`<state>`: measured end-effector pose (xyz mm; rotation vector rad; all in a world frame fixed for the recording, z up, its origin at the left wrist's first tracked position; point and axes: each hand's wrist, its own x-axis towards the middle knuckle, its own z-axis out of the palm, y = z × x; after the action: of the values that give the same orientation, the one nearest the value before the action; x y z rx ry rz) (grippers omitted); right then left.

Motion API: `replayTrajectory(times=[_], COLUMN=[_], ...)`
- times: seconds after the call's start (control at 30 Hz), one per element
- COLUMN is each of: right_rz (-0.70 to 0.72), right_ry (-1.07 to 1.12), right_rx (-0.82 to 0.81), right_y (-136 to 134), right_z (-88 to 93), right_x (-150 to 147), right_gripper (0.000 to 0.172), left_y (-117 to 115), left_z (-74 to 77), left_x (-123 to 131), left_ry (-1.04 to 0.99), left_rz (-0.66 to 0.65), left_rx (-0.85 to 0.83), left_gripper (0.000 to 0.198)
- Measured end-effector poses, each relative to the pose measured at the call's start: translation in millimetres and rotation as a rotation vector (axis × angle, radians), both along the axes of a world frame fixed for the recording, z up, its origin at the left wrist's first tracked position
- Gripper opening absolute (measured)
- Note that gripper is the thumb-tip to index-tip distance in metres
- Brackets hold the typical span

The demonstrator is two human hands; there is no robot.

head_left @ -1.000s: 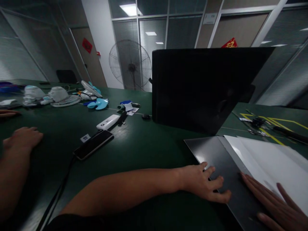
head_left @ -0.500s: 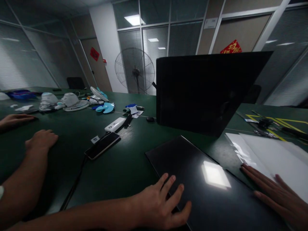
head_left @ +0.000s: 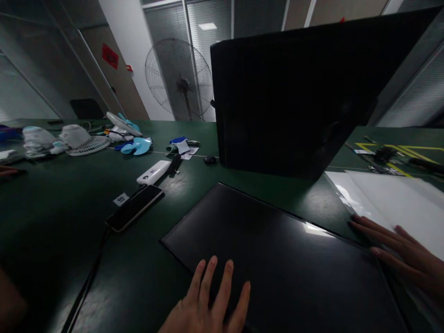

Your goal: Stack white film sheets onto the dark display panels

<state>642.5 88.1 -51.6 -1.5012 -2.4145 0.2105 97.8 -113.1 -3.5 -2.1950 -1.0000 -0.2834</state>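
Note:
A flat, glossy black panel [head_left: 277, 249] lies on the green table in front of me. My left hand [head_left: 211, 300] rests at its near left edge, fingers spread, the fingertips over the dark surface. At the right edge of the view is my right hand [head_left: 402, 254], its fingers stretched out beside the panel's right corner and over the border of the white sheets [head_left: 398, 199]. Behind the panel stands a large black box-like object [head_left: 294, 106], tilted to the right.
To the left lie a phone [head_left: 135, 208] with a cable, a white device [head_left: 153, 172] and a small label [head_left: 121, 199]. Fan parts [head_left: 90, 144] sit farther back. Another person's hand [head_left: 9, 171] shows at the far left. Electronic parts [head_left: 385, 155] lie at the right.
The panel has turned, its far corner now farther left. My left hand has shifted left with its fingers pointing more forward. The other person's arms have mostly left the view, which has tilted down.

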Motion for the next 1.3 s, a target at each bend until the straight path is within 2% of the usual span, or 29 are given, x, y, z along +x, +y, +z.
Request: replayTrajectory(times=[0.1,0.27,0.33,0.4,0.43,0.47,0.63,0.7,0.77,0.87,0.93,1.13,1.3], right_rz=[0.026,-0.008,-0.029,-0.049,-0.058,-0.066,-0.148,-0.188,-0.217,-0.228,-0.211,-0.110,0.013], right_ry=[0.002,0.016,0.022,0.039,0.049,0.061,0.065,0.061,0.062,0.030,0.010,-0.022,-0.125], right_rx=[-0.075,-0.133,-0.137,-0.148,-0.161,-0.173,-0.209,-0.188,-0.149,-0.078,-0.047,-0.043,0.089], right_y=[6,5,3,2,2,2,6,9,10,13,14,9,5], right_z=[-2.2,7.3,12.1,15.6,17.1,18.6,29.8,33.1,32.4,23.9,17.1,14.2,11.2], right_x=[5,-2,-9,-13,-14,-15,-26,-37,-49,-60,-61,-51,-42], right_gripper=[0.068,0.064,0.065,0.065,0.063,0.062,0.064,0.066,0.070,0.076,0.076,0.069,0.066], left_y=[4,17,28,41,49,57,87,94,98,104,107,116,127], left_z=[0.0,6.4,12.9,20.0,23.1,25.6,25.2,20.5,16.2,13.8,14.5,14.9,4.1], left_x=[1,6,4,-1,-3,-5,-6,-4,-4,-7,-9,-14,-23], left_ry=[0.023,0.113,0.126,0.131,0.108,0.088,-0.061,-0.113,-0.170,-0.231,-0.241,-0.197,-0.271], left_rz=[0.046,-0.055,-0.149,-0.308,-0.445,-0.506,-0.676,-0.655,-0.580,-0.429,-0.361,-0.301,-0.362], left_rx=[-0.024,-0.127,-0.167,-0.188,-0.164,-0.168,-0.209,-0.293,-0.444,-0.673,-0.745,-0.691,-0.531], left_gripper=[0.048,0.050,0.047,0.041,0.037,0.033,0.021,0.025,0.037,0.064,0.076,0.070,0.049])
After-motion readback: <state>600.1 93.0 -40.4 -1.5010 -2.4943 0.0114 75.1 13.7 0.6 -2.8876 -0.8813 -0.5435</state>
